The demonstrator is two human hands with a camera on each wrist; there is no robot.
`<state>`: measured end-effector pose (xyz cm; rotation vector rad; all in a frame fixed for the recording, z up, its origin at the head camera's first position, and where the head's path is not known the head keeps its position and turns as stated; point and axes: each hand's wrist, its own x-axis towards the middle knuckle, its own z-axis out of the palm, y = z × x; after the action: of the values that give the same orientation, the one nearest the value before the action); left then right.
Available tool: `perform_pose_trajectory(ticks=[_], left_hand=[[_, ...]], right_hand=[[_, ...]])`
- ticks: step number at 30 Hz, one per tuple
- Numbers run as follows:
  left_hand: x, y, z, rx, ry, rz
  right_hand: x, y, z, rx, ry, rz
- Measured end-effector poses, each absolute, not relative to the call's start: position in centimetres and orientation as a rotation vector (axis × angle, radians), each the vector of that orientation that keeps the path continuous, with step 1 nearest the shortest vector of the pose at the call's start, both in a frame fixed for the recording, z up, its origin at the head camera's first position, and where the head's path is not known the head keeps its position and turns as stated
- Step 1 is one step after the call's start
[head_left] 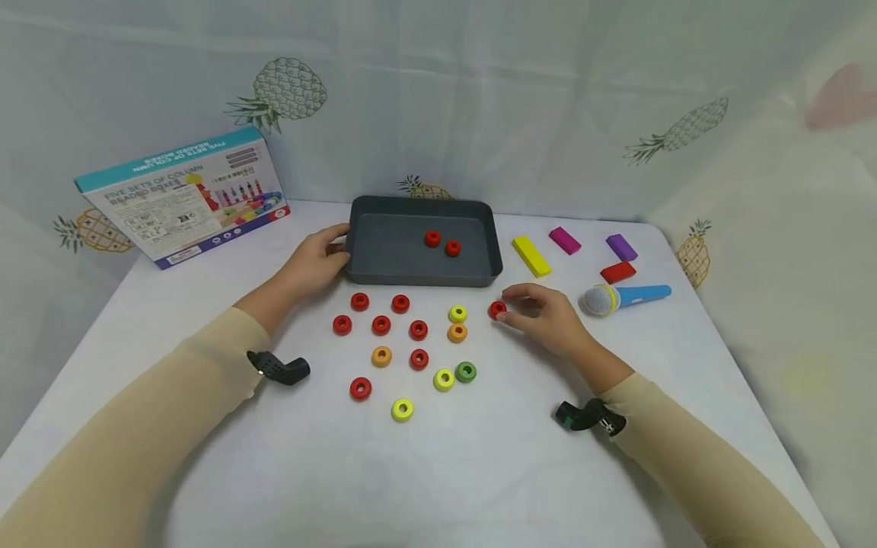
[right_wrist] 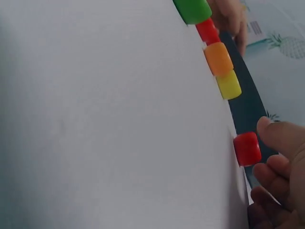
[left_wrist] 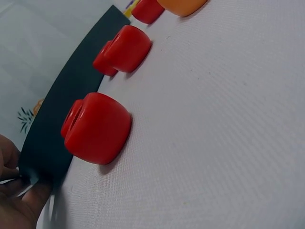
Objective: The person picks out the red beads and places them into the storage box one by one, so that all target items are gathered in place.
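A dark grey tray [head_left: 390, 255] sits at the back middle of the white table with two red rings [head_left: 432, 238] inside. My left hand [head_left: 336, 247] grips the tray's left edge, and its fingertips touch the tray wall [left_wrist: 57, 129] in the left wrist view. Several red, orange, yellow and green rings [head_left: 419, 329] lie scattered in front of the tray. My right hand [head_left: 510, 312] pinches one red ring [head_left: 497, 310] that rests on the table just below the tray's right corner. In the right wrist view this ring [right_wrist: 247, 149] sits between thumb and fingers [right_wrist: 279, 138].
A toy box [head_left: 185, 194] leans at the back left. Yellow [head_left: 531, 255], magenta [head_left: 565, 240], purple [head_left: 621, 247] and red [head_left: 618, 272] blocks lie right of the tray. A blue toy microphone [head_left: 623, 297] lies close to my right hand.
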<state>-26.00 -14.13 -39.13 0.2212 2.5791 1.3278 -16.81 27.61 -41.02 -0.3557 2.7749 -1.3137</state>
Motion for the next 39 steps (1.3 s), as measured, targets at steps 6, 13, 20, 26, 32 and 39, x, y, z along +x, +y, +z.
perform_pose_trajectory(ticks=[6, 13, 20, 26, 32, 39], left_hand=[[-25.9, -14.3, -39.1, 0.213, 2.579, 1.332], [-25.9, -14.6, -39.3, 0.224, 2.578, 1.329], [-25.8, -14.6, -39.6, 0.21, 2.575, 1.336], [-25.8, -14.5, -39.7, 0.223, 2.572, 1.346], [-25.8, -14.6, -39.7, 0.216, 2.569, 1.338], [-26.0, -14.4, -39.2, 0.226, 2.567, 1.369]], right_hand=[[-16.8, 27.4, -41.6, -0.375, 2.806, -1.257], [-16.7, 27.0, -41.8, -0.416, 2.848, -1.246], [-16.8, 26.4, -40.7, -0.364, 2.826, -1.277], [-17.9, 25.3, -38.4, -0.329, 2.816, -1.363], [-20.5, 22.1, -36.2, -0.327, 2.781, -1.495], [-24.0, 18.0, -36.0, -0.313, 2.777, -1.421]])
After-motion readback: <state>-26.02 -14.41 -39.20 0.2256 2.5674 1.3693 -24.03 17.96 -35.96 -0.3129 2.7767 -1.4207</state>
